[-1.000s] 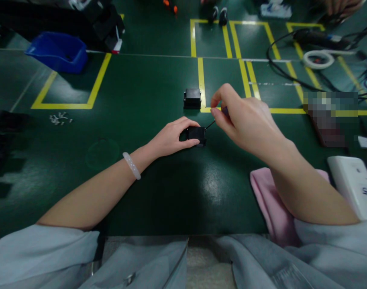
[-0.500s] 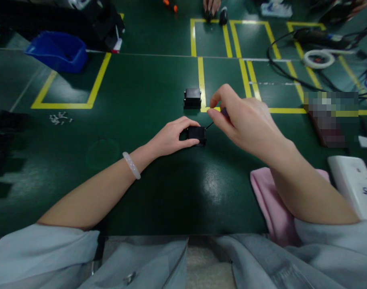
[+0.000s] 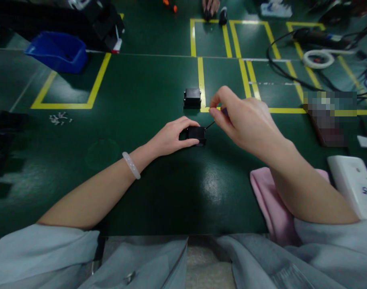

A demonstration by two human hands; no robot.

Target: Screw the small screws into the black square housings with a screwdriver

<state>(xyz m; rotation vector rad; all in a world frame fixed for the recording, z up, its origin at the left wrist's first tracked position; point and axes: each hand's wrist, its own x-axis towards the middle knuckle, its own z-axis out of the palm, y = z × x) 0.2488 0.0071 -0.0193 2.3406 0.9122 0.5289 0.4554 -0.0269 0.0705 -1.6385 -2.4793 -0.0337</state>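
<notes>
Between the thumb and fingers of my left hand (image 3: 174,136) a small black box-shaped part (image 3: 196,135) is held down on the green table. My right hand (image 3: 240,116) is closed around the handle of a screwdriver (image 3: 210,125), most of which my fingers hide. Its thin shaft slants down to the right side of the black part, and the tip meets the part near its upper right corner. A second black part (image 3: 192,98) of similar look stands just beyond, apart from both hands.
Loose screws (image 3: 60,118) lie at the left, below a blue bin (image 3: 58,52). A pink cloth (image 3: 264,188) is under my right forearm, beside a white box (image 3: 353,184). Cables and a white tape roll (image 3: 318,59) are at the far right. Another person's hand (image 3: 211,7) shows at the top.
My right hand has shifted very slightly, still on the screwdriver. The left hand and the black part it holds have stayed in place.
</notes>
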